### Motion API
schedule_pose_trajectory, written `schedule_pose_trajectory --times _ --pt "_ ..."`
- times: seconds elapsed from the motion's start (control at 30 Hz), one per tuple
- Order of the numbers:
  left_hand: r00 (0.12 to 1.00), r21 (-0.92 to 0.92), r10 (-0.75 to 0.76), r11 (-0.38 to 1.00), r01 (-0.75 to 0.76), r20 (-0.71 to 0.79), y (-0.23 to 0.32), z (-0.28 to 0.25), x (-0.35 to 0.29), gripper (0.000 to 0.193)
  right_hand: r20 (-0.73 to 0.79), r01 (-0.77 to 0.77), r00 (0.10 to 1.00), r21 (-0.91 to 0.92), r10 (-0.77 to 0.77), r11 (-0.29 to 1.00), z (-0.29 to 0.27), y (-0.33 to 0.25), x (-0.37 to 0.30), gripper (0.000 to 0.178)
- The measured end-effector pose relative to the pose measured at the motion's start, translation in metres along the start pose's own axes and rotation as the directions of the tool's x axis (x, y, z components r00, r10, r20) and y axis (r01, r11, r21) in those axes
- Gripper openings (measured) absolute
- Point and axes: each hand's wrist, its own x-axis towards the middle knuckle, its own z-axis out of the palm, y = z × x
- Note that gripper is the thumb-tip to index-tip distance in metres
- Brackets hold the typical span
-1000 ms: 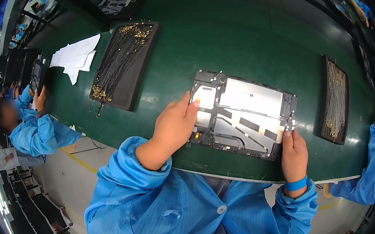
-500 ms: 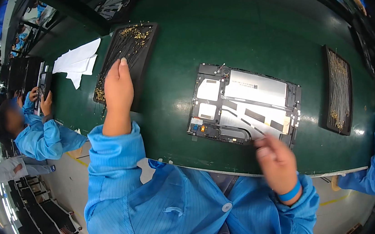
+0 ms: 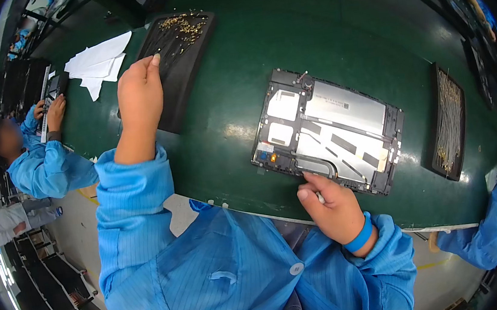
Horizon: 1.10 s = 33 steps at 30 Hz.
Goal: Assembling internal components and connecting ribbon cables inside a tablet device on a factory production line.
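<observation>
My left hand (image 3: 141, 93) is over the left black tray (image 3: 180, 95), its thumb and forefinger pinched together. Whatever is between those fingertips is too small to make out. Thin dark cables (image 3: 165, 42) with gold-coloured ends lie in that tray, partly hidden by the hand. An opened tablet-like device (image 3: 340, 106), with silver panels, black frame and a curved black cable, lies flat on the green table. Near its front edge is my right hand (image 3: 334, 209), fingers curled round a small pale thing (image 3: 321, 197) that mostly stays hidden. A blue band circles that wrist.
On the right stands another black tray (image 3: 462, 126) of thin grey cables (image 3: 447, 116). White paper sheets (image 3: 97, 65) lie beyond the left tray. A co-worker (image 3: 43, 158) in blue handles a dark device (image 3: 55, 87) at the far left. A blue sleeve (image 3: 486, 227) shows at right.
My right hand has moved left, from over the device's lower right part to its front edge. The left hand stays over the tray, slightly further left. The whole view has shifted a little.
</observation>
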Motion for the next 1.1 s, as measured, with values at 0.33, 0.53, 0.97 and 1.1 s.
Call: schedule_pose_trajectory --times 0.33,0.53,0.97,1.1 --pt "0.955 0.143 0.298 0.945 -0.294 -0.009 0.002 0.011 -0.012 0.013 -0.149 -0.063 0.985 0.181 0.09 0.982 0.001 0.004 0.006 0.035" --pt "0.96 0.216 0.279 0.939 -0.267 -0.023 0.003 0.0 -0.031 0.018 -0.113 -0.151 0.974 0.328 0.198 0.933 -0.004 0.003 0.002 0.034" --pt "0.995 0.327 -0.011 0.945 -0.023 0.101 -0.036 0.006 0.003 0.023 -0.162 -0.192 0.949 0.381 0.27 0.904 -0.005 0.006 -0.003 0.032" --pt "0.981 0.12 0.185 0.974 -0.19 0.054 -0.005 -0.004 -0.011 0.019 -0.097 -0.233 0.945 0.463 0.311 0.855 -0.014 0.0 -0.003 0.032"
